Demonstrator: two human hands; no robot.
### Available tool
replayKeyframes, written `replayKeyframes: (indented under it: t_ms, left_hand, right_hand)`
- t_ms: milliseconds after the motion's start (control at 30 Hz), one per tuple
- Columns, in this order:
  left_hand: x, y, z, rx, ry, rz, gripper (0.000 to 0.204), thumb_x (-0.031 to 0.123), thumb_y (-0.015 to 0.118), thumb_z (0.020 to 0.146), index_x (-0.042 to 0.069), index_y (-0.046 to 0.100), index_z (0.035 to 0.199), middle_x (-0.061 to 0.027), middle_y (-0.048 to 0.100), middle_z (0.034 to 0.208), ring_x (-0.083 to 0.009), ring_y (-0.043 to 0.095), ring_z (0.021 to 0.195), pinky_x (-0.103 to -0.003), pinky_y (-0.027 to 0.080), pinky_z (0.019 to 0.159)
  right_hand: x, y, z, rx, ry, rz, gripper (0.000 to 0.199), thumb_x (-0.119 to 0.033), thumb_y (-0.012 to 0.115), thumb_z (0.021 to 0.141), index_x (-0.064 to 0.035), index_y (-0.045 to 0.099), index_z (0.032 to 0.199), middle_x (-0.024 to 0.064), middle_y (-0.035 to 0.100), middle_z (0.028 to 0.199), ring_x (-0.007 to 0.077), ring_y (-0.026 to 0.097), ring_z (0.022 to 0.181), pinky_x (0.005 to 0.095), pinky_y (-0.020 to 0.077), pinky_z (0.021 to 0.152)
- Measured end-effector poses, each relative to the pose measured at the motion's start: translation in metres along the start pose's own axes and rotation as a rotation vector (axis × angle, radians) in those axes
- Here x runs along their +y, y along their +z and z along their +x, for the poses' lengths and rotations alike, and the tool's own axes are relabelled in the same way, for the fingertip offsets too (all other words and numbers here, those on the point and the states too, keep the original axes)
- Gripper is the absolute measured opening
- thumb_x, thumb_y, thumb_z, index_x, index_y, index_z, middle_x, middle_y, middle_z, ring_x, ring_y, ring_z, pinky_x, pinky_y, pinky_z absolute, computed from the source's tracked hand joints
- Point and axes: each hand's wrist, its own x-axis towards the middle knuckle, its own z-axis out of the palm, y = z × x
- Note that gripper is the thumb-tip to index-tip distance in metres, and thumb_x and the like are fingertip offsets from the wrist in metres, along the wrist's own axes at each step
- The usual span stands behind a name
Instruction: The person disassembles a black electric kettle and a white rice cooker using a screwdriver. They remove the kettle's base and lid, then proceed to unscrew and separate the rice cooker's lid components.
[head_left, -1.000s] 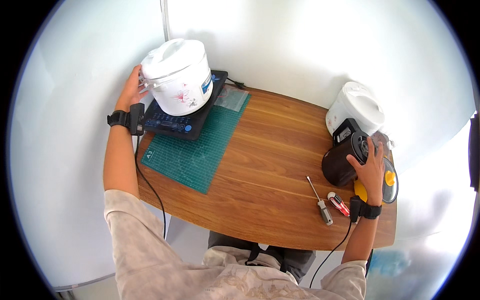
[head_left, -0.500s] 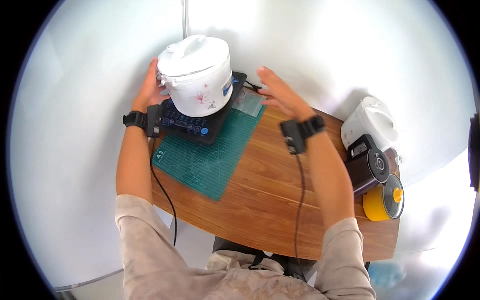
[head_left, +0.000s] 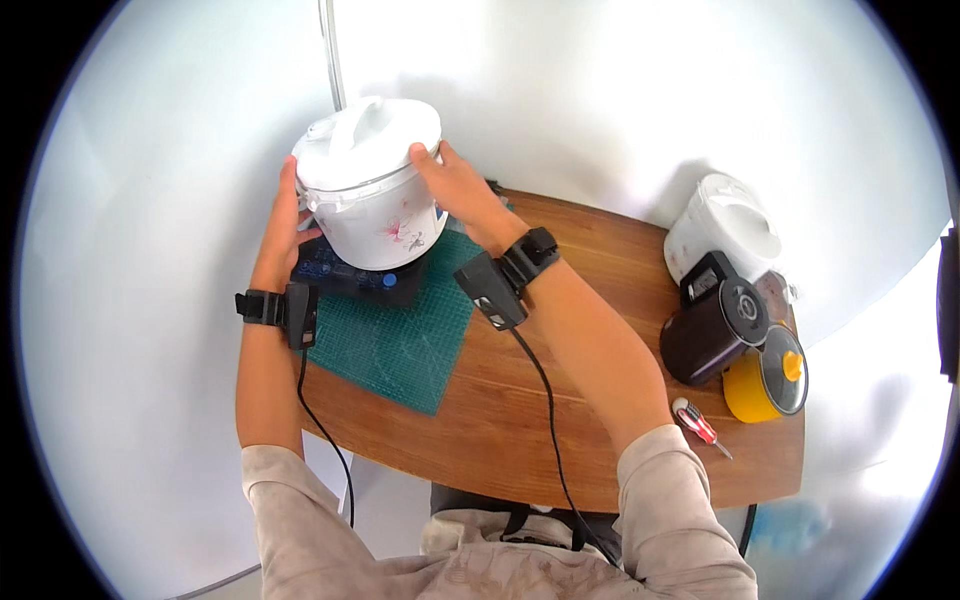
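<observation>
The person is holding a white rice cooker (head_left: pixel 368 196) with both hands at the far left corner of the wooden table (head_left: pixel 560 420), close to the white wall. The left hand (head_left: pixel 283 222) is lying flat against the left side of the cooker, with the fingers spread and pressing on its wall. The right hand (head_left: pixel 452 188) is gripping the right side near the lid rim, with the fingers curled around the upper edge. The cooker is tilting a little and is standing on a dark flat base unit (head_left: pixel 345 277), which is lying partly on a green cutting mat (head_left: pixel 400 345). The mat is reaching to the near left edge of the table, so there is very little room on the left of the cooker and behind it. The middle of the table, to the right of the mat, is giving open room for moving. At the far right end, well apart from the hands, a second white cooker (head_left: pixel 722 225), a dark appliance (head_left: pixel 712 325) and a yellow pot with glass lid (head_left: pixel 768 375) are standing close together. A red-handled screwdriver (head_left: pixel 698 424) is lying near the front edge. Black cables (head_left: pixel 545 400) are running from both wrist bands toward the body.
</observation>
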Motion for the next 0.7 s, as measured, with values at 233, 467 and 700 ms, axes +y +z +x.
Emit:
replayKeyframes:
  t_ms: [233, 467, 700]
  left_hand:
    - [0.063, 0.032, -0.063, -0.088, 0.09, 0.064, 0.096, 0.078, 0.036, 0.095, 0.004, 0.032, 0.157, -0.0184, 0.042, 0.156, -0.037, 0.044, 0.139, -0.053, 0.041, 0.106]
    - [0.016, 0.13, -0.12, -0.204, 0.117, -0.045, 0.086, 0.071, 0.036, 0.101, 0.001, 0.043, 0.151, -0.0193, 0.053, 0.145, -0.0301, 0.054, 0.131, -0.045, 0.046, 0.103]
    - [-0.015, 0.191, -0.173, -0.187, 0.179, 0.0, 0.079, 0.063, 0.036, 0.105, 0.0, 0.042, 0.152, -0.0174, 0.054, 0.143, -0.0259, 0.056, 0.125, -0.036, 0.052, 0.095]
  right_hand:
    - [-0.041, -0.038, -0.079, 0.067, -0.068, 0.102, 0.091, -0.059, 0.047, 0.102, 0.006, 0.017, 0.159, 0.0319, 0.039, 0.154, 0.0399, 0.037, 0.146, 0.0438, 0.0351, 0.116]
    - [-0.01, -0.105, -0.187, 0.262, -0.009, 0.096, 0.08, -0.054, 0.05, 0.103, -0.0035, 0.025, 0.16, 0.0188, 0.046, 0.153, 0.0283, 0.047, 0.136, 0.0365, 0.0429, 0.105]
    - [0.009, -0.145, -0.264, 0.37, 0.074, 0.15, 0.075, -0.046, 0.055, 0.103, -0.0082, 0.026, 0.161, 0.0154, 0.044, 0.156, 0.0231, 0.045, 0.137, 0.0372, 0.0416, 0.106]
